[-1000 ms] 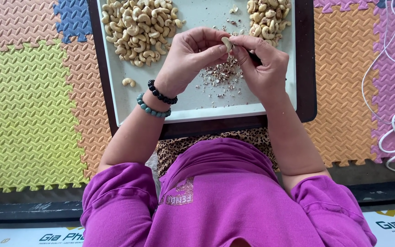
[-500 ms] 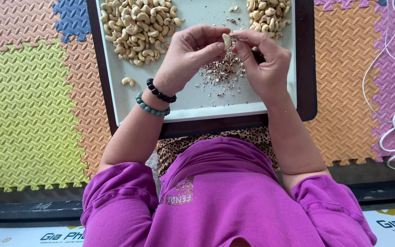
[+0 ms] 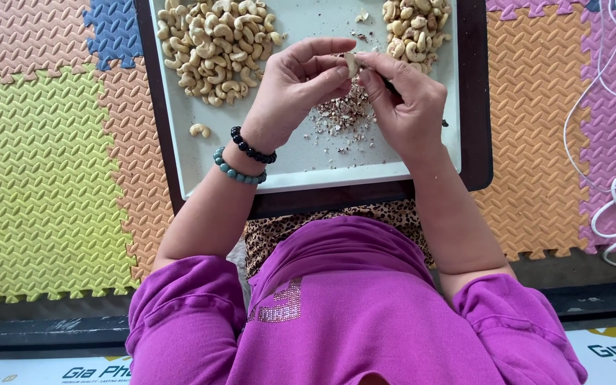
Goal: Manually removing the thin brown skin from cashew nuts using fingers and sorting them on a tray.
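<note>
- pale curved cashew point(image 3: 351, 64) pinched between fingertips of left hand point(image 3: 295, 89) and right hand point(image 3: 408, 100)
- pale tray point(image 3: 301, 160) below, holding skin flakes point(image 3: 340, 114)
- colourful foam floor mats point(image 3: 44, 164)

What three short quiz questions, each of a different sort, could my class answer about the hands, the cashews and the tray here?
1. True or false: the left hand pinches a cashew.
2. Which pile is bigger: A left pile, B right pile?
3. Fill in: under the hands on the tray lie ___.

Key: 1 true; 2 A; 3 skin flakes. The right hand touches the same cashew.
</note>
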